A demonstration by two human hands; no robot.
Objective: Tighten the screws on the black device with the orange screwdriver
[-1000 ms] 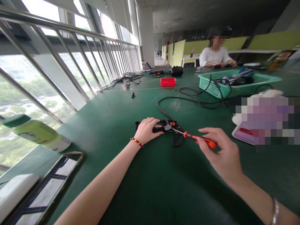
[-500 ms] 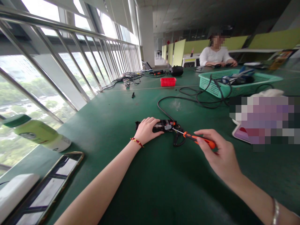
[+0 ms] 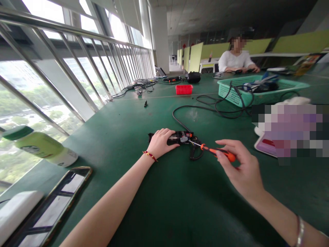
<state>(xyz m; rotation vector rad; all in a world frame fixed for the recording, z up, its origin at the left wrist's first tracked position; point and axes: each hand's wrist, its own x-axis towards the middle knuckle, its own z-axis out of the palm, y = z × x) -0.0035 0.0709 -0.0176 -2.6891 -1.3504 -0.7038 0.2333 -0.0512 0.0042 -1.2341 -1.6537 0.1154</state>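
A small black device [image 3: 183, 138] with exposed inner parts lies on the green table [image 3: 164, 206]; a black cord [image 3: 185, 111] runs from it toward the back. My left hand [image 3: 161, 142] lies curled over the device's left end and holds it down. My right hand [image 3: 241, 168] grips an orange-handled screwdriver [image 3: 218, 153] with fingers closed round the handle. The thin metal shaft points left, its tip touching the device's middle.
A phone [image 3: 51, 206], a green-capped bottle [image 3: 38, 145] and a white object [image 3: 15, 212] lie at the near left by the window railing. A teal basket [image 3: 259, 90] with cables, a red tray [image 3: 184, 89] and a pink item [image 3: 266, 145] sit further back. Another person [image 3: 236, 58] sits at the far end.
My right hand's fingers have shifted slightly on the screwdriver handle. The left hand and the device stay where they were.
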